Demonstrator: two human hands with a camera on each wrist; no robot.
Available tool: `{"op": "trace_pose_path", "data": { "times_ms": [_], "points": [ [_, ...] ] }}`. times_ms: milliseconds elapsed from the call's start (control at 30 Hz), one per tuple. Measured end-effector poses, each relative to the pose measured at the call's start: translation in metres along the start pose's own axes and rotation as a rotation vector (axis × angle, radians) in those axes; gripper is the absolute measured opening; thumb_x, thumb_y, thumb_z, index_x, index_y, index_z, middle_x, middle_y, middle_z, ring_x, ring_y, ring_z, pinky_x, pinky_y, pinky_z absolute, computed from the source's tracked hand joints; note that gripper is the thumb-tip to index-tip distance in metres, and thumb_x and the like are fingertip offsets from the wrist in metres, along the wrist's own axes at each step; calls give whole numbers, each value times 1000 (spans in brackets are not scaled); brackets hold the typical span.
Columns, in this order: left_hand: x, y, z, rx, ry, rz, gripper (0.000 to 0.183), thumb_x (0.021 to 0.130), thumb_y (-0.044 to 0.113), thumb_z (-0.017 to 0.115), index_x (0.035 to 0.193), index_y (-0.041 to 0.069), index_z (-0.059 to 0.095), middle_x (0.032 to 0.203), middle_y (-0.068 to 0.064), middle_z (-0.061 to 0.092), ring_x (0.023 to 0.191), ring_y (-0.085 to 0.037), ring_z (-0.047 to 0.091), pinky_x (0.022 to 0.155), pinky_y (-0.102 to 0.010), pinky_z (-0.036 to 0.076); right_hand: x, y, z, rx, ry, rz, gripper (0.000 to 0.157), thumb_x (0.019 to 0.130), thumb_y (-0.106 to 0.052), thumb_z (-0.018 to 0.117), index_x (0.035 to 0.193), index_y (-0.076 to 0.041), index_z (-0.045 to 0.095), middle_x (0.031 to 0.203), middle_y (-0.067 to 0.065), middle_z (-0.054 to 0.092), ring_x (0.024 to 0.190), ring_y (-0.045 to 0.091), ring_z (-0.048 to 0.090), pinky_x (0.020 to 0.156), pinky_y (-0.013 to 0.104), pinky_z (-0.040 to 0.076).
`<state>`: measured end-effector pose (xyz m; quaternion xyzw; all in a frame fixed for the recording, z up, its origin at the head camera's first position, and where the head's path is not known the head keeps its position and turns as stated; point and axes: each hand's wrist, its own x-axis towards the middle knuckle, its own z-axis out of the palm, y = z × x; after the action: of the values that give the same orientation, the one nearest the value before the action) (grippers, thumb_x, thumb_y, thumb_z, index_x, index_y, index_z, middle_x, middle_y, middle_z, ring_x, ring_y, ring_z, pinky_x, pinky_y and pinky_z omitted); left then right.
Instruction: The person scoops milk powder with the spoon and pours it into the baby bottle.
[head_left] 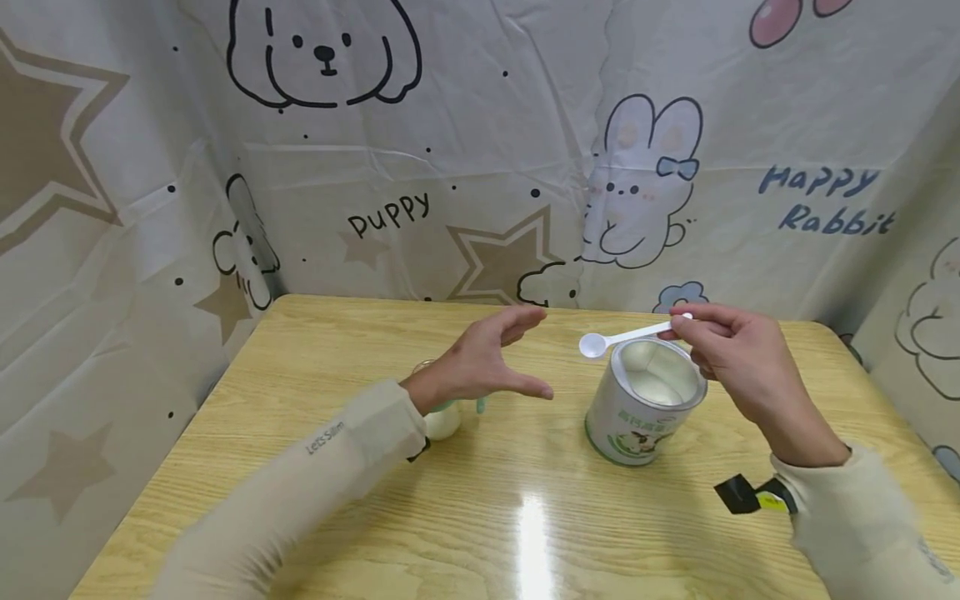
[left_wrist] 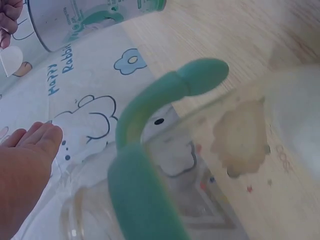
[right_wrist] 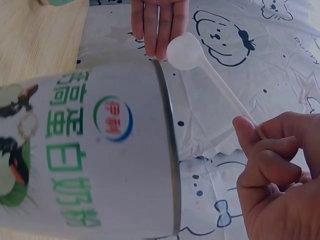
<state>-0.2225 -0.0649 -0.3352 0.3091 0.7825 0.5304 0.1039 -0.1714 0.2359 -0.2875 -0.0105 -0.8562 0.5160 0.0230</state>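
Note:
My right hand [head_left: 742, 354] pinches the thin handle of a white measuring scoop [head_left: 592, 345] between thumb and fingers. The scoop hangs level just above the left rim of an open milk powder can [head_left: 633, 425], whose inside shows pale powder. My left hand [head_left: 483, 360] is held out over the table with thumb and fingers spread apart, holding nothing. Behind and below that wrist stands a clear baby bottle [head_left: 444, 422] with something whitish inside, partly hidden by the arm. Its green handle [left_wrist: 145, 195] fills the middle of the left wrist view.
Both hands work over a light wood table [head_left: 450, 517]. A cloth curtain [head_left: 480, 150] printed with cartoon puppies, rabbits and stars rises behind the table's far edge and along its sides. A black strap [head_left: 750, 493] hangs at the right wrist.

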Motion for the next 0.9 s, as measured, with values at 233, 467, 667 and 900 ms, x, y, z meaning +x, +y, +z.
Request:
{"op": "trace_pose_path", "data": {
  "times_ms": [233,467,667,900],
  "points": [
    [5,1,10,-7,-10,1,92,71,11,92,148,4,42,153,-8,43,142,-17,39,112,-21,33,-2,5,-8,-15,16,-4,35,100,-34,64,122,-7,63,88,-16,72,67,9,51,56,20,46],
    [9,4,18,-11,-13,4,91,70,10,92,147,3,43,151,-9,45,141,-18,41,111,-20,34,-4,9,-15,2,19,0,19,100,-34,63,111,-19,65,87,-18,71,65,9,47,55,21,44],
    [13,5,26,-22,-10,-5,90,71,10,92,146,2,44,151,-10,45,140,-18,42,111,-20,34,-5,11,-22,-8,36,8,21,100,-34,63,114,-18,64,87,-18,71,66,9,48,55,21,44],
    [19,5,35,-37,-12,-3,87,71,9,92,144,2,46,150,-9,48,139,-17,44,110,-18,35,-7,17,-28,-33,52,10,19,101,-33,61,114,-19,63,88,-20,70,67,9,47,54,22,43]
  ]
}}
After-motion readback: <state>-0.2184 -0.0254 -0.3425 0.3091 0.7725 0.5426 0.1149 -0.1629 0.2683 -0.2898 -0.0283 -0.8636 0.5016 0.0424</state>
